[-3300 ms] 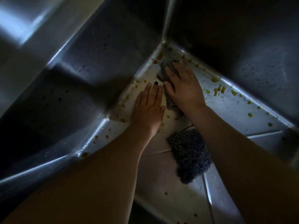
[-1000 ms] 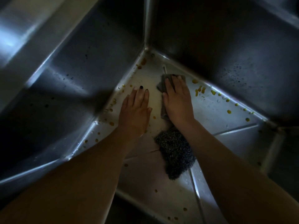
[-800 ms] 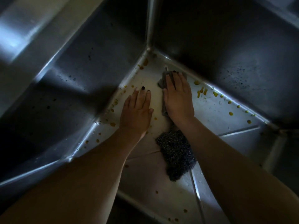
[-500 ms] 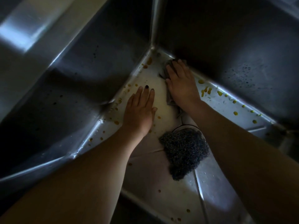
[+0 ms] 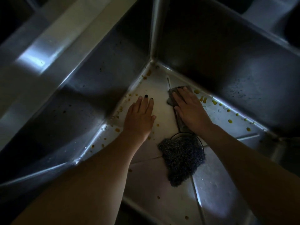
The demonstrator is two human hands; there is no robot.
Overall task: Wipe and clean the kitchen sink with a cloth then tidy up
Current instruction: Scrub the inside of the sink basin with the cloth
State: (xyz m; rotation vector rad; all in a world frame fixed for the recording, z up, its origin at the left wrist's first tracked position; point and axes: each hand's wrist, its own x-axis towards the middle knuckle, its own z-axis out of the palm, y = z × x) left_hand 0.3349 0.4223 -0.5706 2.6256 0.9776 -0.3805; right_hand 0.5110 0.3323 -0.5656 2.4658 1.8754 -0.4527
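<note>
My right hand (image 5: 190, 109) presses the cloth (image 5: 171, 97) with flat fingers (image 5: 177, 96) at one o'clock in the sink (image 5: 97, 88), my left hand (image 5: 139, 117) lies flat holding nothing, and yellow spots (image 5: 203, 99) at nine and three o'clock are not wiped yet.

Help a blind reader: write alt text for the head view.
A right hand presses a grey cloth onto a steel sink floor near its corner. The left hand lies flat beside it, a dark scourer nearer, yellow spots around.
</note>
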